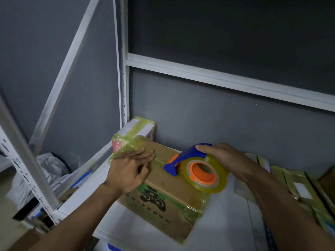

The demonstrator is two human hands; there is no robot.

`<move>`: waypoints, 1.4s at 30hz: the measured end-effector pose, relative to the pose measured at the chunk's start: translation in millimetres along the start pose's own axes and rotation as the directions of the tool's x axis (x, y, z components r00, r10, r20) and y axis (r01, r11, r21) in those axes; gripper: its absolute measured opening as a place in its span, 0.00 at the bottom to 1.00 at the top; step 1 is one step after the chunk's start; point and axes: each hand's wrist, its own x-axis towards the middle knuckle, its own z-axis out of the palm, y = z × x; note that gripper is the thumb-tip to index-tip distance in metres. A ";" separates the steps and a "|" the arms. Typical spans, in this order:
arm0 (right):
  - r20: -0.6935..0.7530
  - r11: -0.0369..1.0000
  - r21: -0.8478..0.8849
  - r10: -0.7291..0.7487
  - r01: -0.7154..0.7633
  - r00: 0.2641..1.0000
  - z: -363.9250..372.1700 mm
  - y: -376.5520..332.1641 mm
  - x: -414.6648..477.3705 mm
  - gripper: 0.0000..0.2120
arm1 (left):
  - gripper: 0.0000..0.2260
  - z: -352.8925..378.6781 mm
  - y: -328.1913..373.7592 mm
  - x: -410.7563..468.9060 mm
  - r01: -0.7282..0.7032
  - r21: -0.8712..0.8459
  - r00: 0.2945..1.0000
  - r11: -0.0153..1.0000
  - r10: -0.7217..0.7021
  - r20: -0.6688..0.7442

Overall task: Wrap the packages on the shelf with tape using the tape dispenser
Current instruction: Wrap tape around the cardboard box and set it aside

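Left hand: I see my left hand (130, 167) laid flat, fingers straight, pressing yellowish tape onto the top of the cardboard box (168, 200).
Right hand: my right hand (223, 156) grips the tape dispenser (186, 160) from above, fingers curled over its blue guard and the tape roll (204, 174).
Tape dispenser: blue frame, orange core, front edge against the box top, just right of my left fingertips.
Box: on the white shelf (226, 223), under both hands, corners already taped.
Beyond left hand: a taped white package (139, 127).
Right of right hand: flat taped packages (297, 187) on the shelf.
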 end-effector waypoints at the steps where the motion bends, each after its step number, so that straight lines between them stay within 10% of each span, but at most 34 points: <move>1: 0.002 1.000 -0.009 -0.001 0.001 1.000 1.7 -1.0 1.2 0.21 | 0.24 -0.7 -1.6 -0.6 -0.006 0.003 1.000 1.000 0.006 -0.004; 9: 0.079 1.000 -0.023 -0.011 0.013 0.997 39.1 -7.9 12.3 0.40 | 0.24 -21.2 -32.5 -7.3 0.006 0.038 1.000 0.999 -0.007 0.029; 23: 0.071 0.998 0.048 -0.053 0.050 0.996 40.9 -6.0 3.0 0.19 | 0.23 -8.7 0.8 -12.2 0.055 -0.044 0.997 0.998 -0.052 0.058; 42: -0.005 0.999 0.035 -0.005 0.005 1.000 11.2 0.5 -19.7 0.22 | 0.22 -15.2 4.4 -5.6 -0.008 0.006 0.985 1.000 0.007 0.171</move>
